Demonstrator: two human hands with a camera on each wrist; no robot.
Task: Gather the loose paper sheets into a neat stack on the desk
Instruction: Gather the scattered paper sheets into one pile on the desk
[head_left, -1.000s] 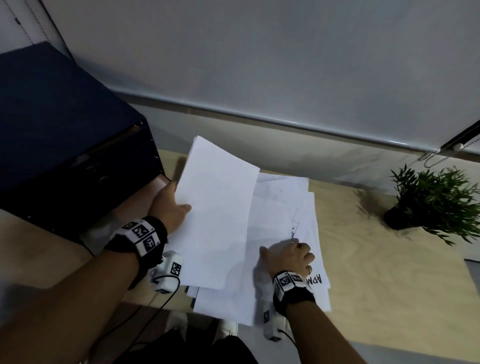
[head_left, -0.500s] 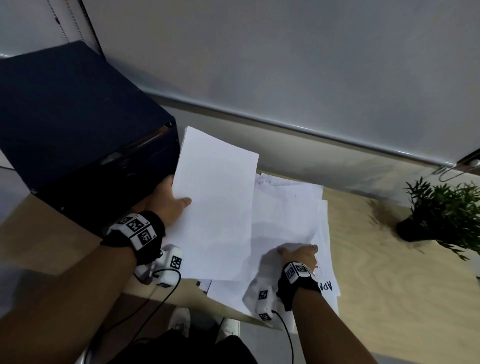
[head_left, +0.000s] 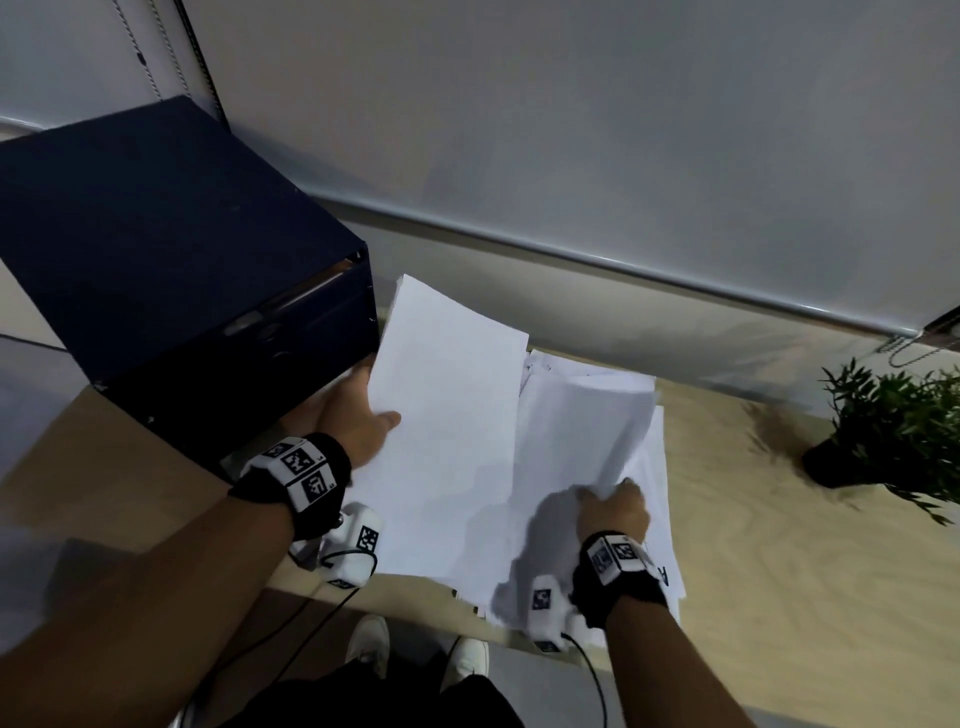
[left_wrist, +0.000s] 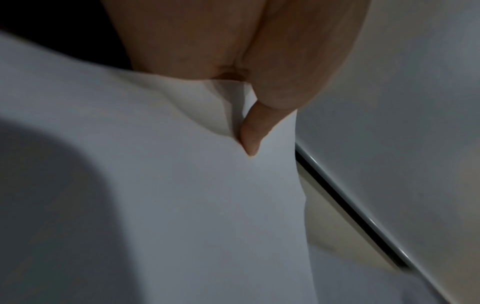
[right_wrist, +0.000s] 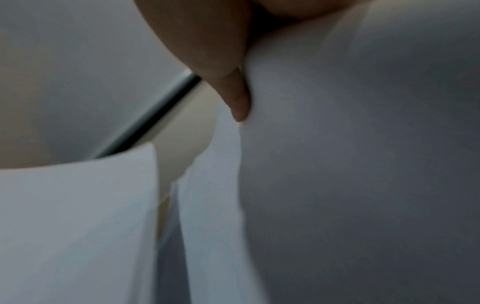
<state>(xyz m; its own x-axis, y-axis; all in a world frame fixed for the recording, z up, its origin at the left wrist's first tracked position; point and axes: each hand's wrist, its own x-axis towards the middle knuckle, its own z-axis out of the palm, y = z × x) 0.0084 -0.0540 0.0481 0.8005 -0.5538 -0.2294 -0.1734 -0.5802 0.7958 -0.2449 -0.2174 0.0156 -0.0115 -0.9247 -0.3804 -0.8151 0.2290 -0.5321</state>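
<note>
My left hand (head_left: 363, 415) holds a white bundle of sheets (head_left: 447, 431) by its left edge, thumb on top, lifted above the desk; in the left wrist view the thumb (left_wrist: 254, 131) pinches that bundle of sheets (left_wrist: 182, 205). My right hand (head_left: 613, 506) grips the near edge of another white sheet (head_left: 582, 431) and lifts it so that it curls up from the loose pile (head_left: 654, 519) lying on the wooden desk (head_left: 779, 545). In the right wrist view the thumb (right_wrist: 239, 98) presses on this lifted sheet (right_wrist: 363, 164). Fingers under the papers are hidden.
A dark blue box (head_left: 171, 260) stands on the desk at the left, close to my left hand. A small potted plant (head_left: 893, 431) sits at the right. A grey wall panel (head_left: 571, 156) runs behind the desk. The desk's near edge is below the pile.
My right hand, earlier resting flat on the pile, has taken hold of a sheet's near edge and raised it. The left hand keeps its bundle lifted, little changed.
</note>
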